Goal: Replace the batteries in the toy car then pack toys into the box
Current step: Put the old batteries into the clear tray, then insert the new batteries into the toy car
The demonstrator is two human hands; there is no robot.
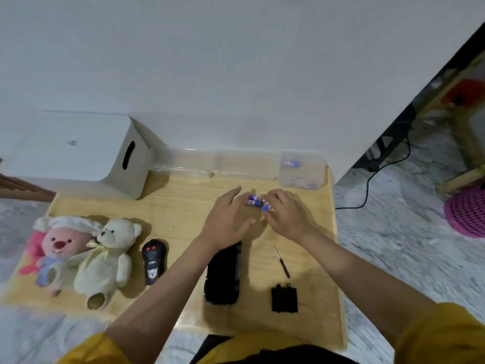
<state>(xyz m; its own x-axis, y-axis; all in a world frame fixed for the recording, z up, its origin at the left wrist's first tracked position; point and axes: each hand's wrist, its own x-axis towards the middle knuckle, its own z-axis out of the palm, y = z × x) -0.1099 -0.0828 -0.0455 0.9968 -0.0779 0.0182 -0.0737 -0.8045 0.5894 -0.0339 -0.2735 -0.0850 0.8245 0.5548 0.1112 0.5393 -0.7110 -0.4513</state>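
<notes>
Head view: small blue-and-white cylindrical batteries (254,200) lie on the wooden worktop (183,206) between both hands' fingers; right fingers (273,198) pinch one, left fingers (232,194) are relaxed. Black plastic toy car (223,277) lies behind, its cover (284,298) off; packing is not begun.

Two hands are over the table (183,206): the left hand (225,222) and the right hand (286,214), with a small cluster of blue-and-white batteries (253,201) between them; about three, though blur hides the exact number. Just beyond the batteries stands one clear plastic container (301,170) with a few more batteries in it, count unclear. Left of the batteries are one white box (78,151), two plush toys, a pink one (56,248) and a cream bear (107,261), and one black remote (154,261). Nearer the person than the batteries lie one black toy car (223,279), one screwdriver (282,261) and one black battery cover (284,298).
</notes>
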